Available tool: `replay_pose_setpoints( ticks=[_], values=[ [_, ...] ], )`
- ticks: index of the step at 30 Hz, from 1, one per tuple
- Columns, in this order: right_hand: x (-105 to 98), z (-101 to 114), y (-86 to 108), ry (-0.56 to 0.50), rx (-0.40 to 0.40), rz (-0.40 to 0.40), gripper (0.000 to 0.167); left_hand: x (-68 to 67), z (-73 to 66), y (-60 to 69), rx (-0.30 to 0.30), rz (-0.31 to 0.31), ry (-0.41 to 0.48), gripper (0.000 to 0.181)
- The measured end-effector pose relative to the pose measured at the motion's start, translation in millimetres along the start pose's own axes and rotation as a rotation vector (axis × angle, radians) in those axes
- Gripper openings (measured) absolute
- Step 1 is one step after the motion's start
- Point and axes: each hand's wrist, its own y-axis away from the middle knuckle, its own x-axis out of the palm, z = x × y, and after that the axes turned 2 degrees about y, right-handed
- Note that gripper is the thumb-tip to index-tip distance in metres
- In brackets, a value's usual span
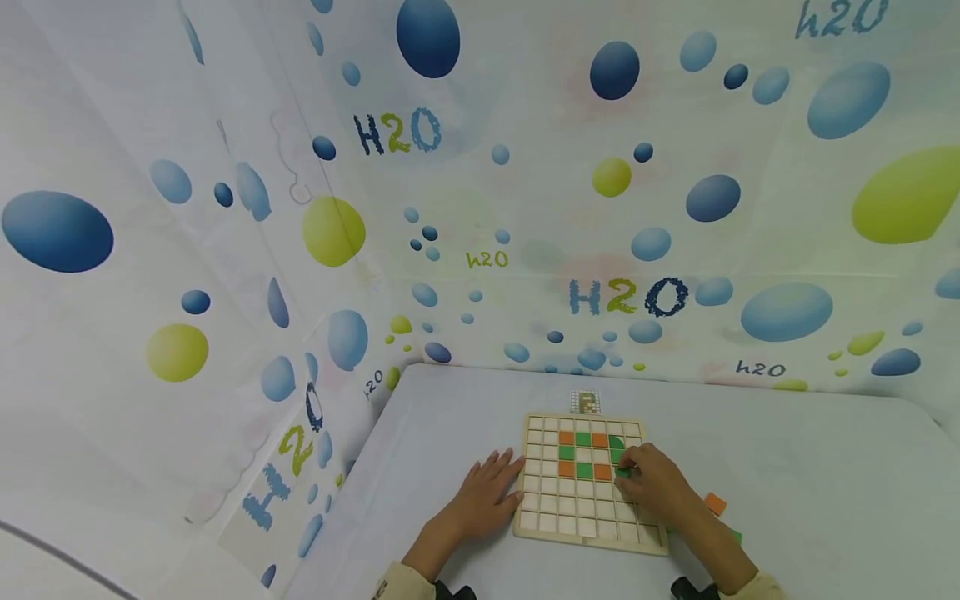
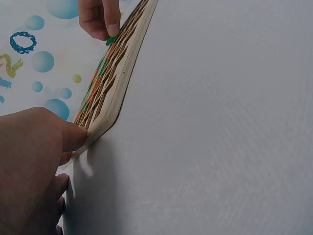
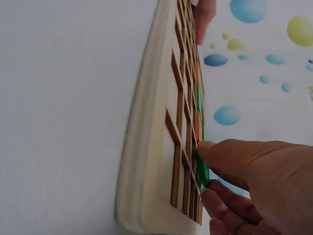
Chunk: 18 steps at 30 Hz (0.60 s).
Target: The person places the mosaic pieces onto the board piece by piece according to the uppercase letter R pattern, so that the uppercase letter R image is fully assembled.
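While the left hand (image 1: 486, 497) steadies the square, pale wooden grid board (image 1: 548, 503) with its fingers slightly apart, the right hand's (image 1: 656, 483) thumb and fingers pinch a small green tile (image 3: 201, 169) at the pattern's lower-right corner. Orange and green inlaid tiles (image 1: 566, 437) nearly ring two bare cells (image 1: 600, 457) — this corner seemingly closes the loop — yet a loose orange tile (image 1: 715, 503) beside the board suggests more remains.

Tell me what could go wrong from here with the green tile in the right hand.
The green tile pinched by the right hand could snag on the grid board and sit crooked, as it stands close over the cells. That hand might also nudge the placed orange tile next to it. Lastly, the right forearm lies close beside a loose orange tile and could sweep it away.
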Motion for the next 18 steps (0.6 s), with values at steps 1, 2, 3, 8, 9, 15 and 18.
replay_pose_setpoints(
  ticks=[1, 2, 3, 8, 9, 15, 18],
  values=[
    [1.8, 1.7, -0.6, 0.014, -0.010, 0.000, 0.015, -0.3, -0.1, 0.1, 0.001, -0.001, 0.002, 0.060],
    [3.6, 2.8, -1.3, 0.029, -0.012, -0.005, 0.014, -0.3, 0.1, 0.3, 0.002, -0.002, 0.004, 0.060],
    [5.0, 3.7, -2.0, 0.046, -0.014, -0.009, 0.014, -0.6, 0.0, 0.5, 0.002, -0.003, 0.004, 0.060],
    [7.7, 5.3, -2.4, 0.089, -0.024, -0.034, 0.014, 0.5, 1.2, -0.1, 0.003, -0.010, -0.003, 0.060],
    [7.8, 5.5, -2.1, 0.097, -0.030, -0.041, 0.014, 0.9, 1.5, -0.4, 0.001, -0.010, -0.005, 0.060],
    [6.9, 7.7, 0.4, 0.105, -0.051, -0.050, 0.013, 1.9, 2.4, -1.8, 0.003, -0.003, 0.004, 0.060],
    [4.8, 9.3, 1.4, 0.088, -0.054, -0.042, 0.012, 1.8, 2.0, -1.2, 0.003, -0.002, 0.003, 0.060]
  ],
)
